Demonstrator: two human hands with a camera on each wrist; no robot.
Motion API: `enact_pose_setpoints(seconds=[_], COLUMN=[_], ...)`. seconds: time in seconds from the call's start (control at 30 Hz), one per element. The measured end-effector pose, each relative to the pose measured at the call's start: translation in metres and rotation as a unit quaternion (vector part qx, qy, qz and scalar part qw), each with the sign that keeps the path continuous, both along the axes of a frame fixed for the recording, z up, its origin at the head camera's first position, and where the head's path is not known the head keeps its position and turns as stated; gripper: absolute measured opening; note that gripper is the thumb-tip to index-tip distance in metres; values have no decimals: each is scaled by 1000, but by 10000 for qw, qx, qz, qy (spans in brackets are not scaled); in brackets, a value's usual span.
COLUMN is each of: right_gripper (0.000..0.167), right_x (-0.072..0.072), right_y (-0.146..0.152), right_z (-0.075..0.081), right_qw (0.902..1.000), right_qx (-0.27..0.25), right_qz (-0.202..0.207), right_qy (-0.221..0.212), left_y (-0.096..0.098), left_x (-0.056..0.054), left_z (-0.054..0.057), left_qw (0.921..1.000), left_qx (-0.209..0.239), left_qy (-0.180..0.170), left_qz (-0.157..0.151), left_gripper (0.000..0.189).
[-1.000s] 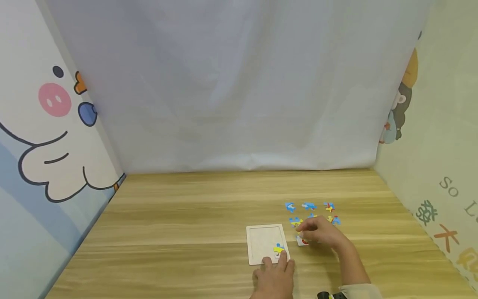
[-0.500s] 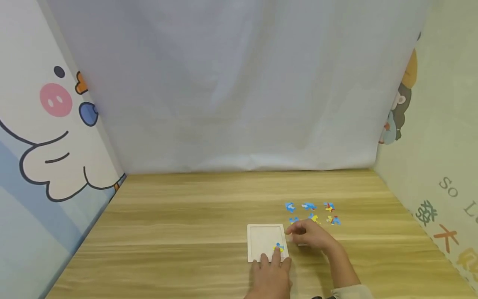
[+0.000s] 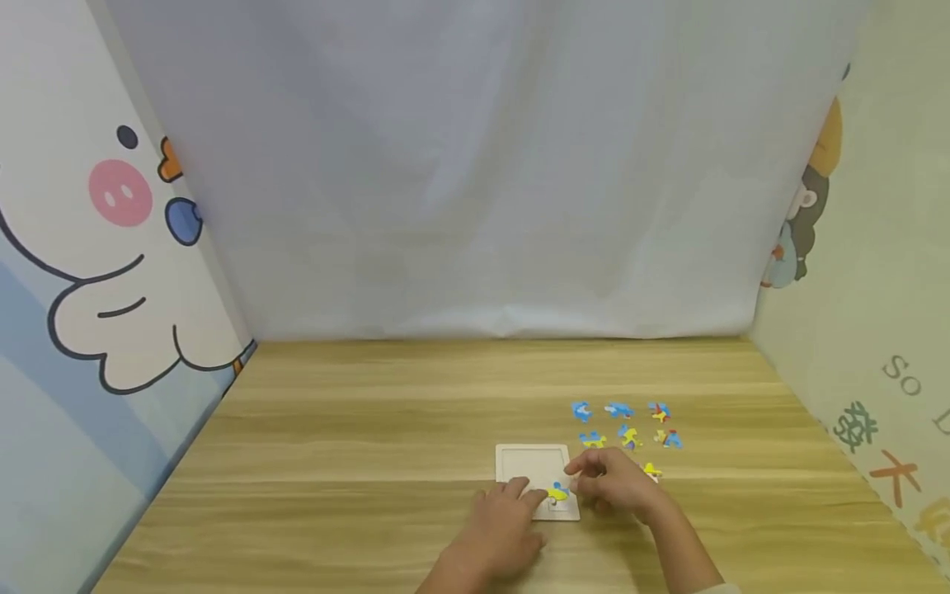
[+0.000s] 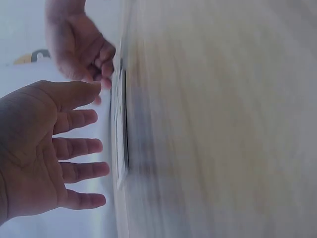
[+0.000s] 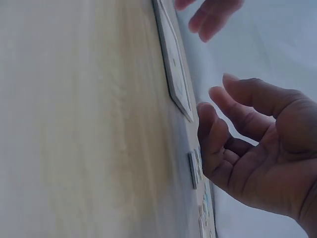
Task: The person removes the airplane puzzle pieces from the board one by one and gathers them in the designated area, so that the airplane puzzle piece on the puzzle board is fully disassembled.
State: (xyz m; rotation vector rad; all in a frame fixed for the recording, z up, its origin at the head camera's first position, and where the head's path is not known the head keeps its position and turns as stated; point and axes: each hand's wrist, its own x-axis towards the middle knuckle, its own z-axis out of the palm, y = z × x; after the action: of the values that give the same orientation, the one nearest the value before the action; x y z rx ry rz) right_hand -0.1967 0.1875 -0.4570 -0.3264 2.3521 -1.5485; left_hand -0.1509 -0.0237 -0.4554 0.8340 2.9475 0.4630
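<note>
A square, pale puzzle tray [image 3: 512, 452] lies on the table with a yellow-and-blue jigsaw piece [image 3: 559, 493] in its lower right part. My left hand [image 3: 505, 524] reaches over the tray's lower left side, fingertips beside that piece. In the left wrist view, the left hand [image 4: 34, 153] has its fingers spread and nearly straight, holding nothing. My right hand [image 3: 612, 480] hovers at the tray's right edge. The right wrist view shows its thumb and forefinger apart, the other fingers of the right hand [image 5: 257, 144] loosely curled, and nothing between them.
Several loose jigsaw pieces [image 3: 629, 437] lie in rough rows right of and beyond the tray. One yellow piece [image 3: 651, 471] lies just beyond the right wrist. A white sheet [image 3: 475, 206] hangs behind the wooden table [image 3: 356, 437], with printed walls at both sides.
My left hand has shifted left and up over the tray, uncovering the piece in it. My right hand has moved left from the loose pieces to the tray's edge.
</note>
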Motion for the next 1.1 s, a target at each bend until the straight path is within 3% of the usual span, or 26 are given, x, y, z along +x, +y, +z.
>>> enact_pose_setpoints(seconds=[0.13,0.4,0.57,1.1], right_gripper=[25,31,36,37], right_x=[4,8,7,3], right_y=[-4,-8,-11,-16], right_z=[2,-6,-11,-10], right_qw=[9997,9990,9996,9970], right_qx=[-27,76,122,658], right_qz=[-153,-101,-16,330], right_qy=[-197,-421,-273,231], left_y=[-12,-25,-27,-21], left_x=[-11,-21,-24,-26], left_z=[0,-2,-5,-10], left_qw=[9998,9994,9988,9980], left_qx=[160,1,67,-373], left_qy=[118,-235,-402,-264], left_qz=[80,246,287,445], left_gripper=[45,48,54,53])
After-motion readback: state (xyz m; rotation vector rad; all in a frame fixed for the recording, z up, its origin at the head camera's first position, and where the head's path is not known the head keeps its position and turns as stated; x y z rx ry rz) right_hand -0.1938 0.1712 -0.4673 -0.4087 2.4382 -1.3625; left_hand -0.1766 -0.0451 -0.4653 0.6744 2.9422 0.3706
